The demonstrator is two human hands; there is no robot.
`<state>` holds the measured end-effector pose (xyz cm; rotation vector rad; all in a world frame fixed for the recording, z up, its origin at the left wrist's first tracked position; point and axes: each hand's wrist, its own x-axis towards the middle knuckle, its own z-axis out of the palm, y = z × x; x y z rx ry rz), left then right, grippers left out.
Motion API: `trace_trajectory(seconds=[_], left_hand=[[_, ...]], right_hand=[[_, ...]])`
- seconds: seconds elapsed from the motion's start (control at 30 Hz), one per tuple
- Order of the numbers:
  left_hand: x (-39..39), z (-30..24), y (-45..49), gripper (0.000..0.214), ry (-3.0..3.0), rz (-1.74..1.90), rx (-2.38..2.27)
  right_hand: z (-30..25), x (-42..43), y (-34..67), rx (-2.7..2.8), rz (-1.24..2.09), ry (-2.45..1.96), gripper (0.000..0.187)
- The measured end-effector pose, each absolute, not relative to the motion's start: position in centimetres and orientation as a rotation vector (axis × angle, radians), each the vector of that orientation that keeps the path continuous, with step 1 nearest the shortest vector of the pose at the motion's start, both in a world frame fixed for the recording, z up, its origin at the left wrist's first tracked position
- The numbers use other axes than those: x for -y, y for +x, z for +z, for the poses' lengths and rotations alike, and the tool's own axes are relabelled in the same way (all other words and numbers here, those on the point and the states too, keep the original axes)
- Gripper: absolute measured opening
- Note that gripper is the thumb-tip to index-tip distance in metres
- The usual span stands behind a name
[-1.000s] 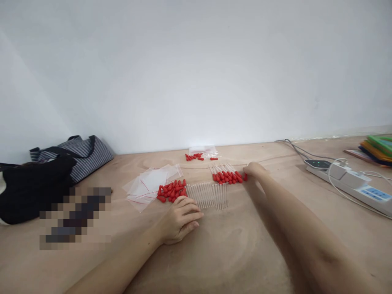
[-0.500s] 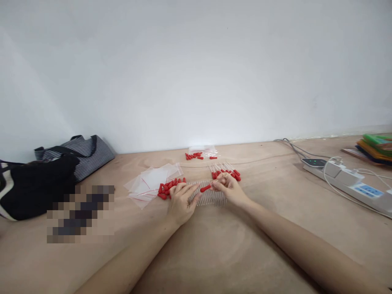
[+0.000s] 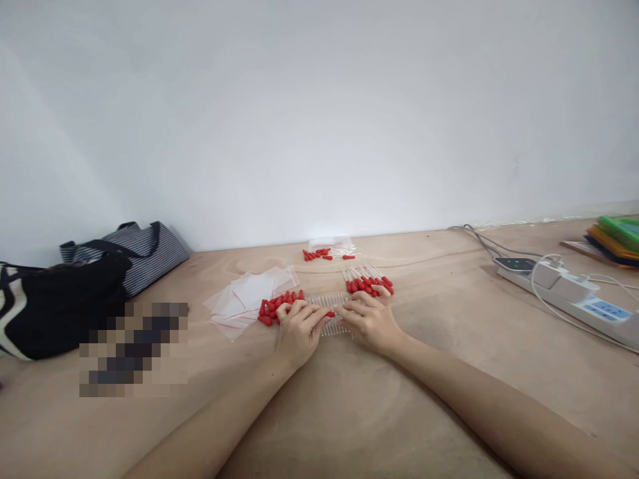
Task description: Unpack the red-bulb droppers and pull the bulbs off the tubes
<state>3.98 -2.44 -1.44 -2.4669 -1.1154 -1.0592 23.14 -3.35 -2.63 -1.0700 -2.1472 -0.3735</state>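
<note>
Both my hands rest together on the wooden table [image 3: 349, 412] over a row of thin clear tubes [image 3: 324, 302]. My left hand [image 3: 298, 330] has its fingers curled, with the tips pinched at a small red cap [image 3: 331, 314]. My right hand [image 3: 370, 323] meets it from the right, fingers closed on what looks like a clear tube joined to that cap. A pile of loose red caps [image 3: 275, 305] lies just left of my left hand. A bunch of tubes with red caps fitted [image 3: 368, 282] lies just beyond my right hand.
Clear zip bags [image 3: 244, 295] lie left of the caps, and a small bag with red caps [image 3: 327, 251] sits near the wall. Dark and striped bags [image 3: 94, 279] stand at the left. A power strip with cables [image 3: 574, 293] and stacked coloured folders [image 3: 616, 238] are at the right.
My right hand came back from the capped bunch to the middle with a tube. Both hands met at a red cap, then sank onto the row of tubes.
</note>
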Motion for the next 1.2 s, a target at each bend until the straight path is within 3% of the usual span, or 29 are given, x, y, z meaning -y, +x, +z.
trace_trajectory(seconds=[0.2, 0.9, 1.2], left_hand=[[2.7, -1.1, 4.0, 0.018, -2.433, -1.004, 0.990], [2.6, -0.6, 1.9, 0.029, -2.214, -0.866, 0.548], [1.9, 0.5, 1.0, 0.022, -2.010, -0.987, 0.557]], right_hand=[[-3.2, 3.3, 21.9, 2.248, -0.570, -1.065, 0.027], [0.4, 3.7, 22.8, 2.387, 0.502, -1.036, 0.032], [0.3, 3.0, 23.8, 2.410, 0.524, -1.113, 0.036]])
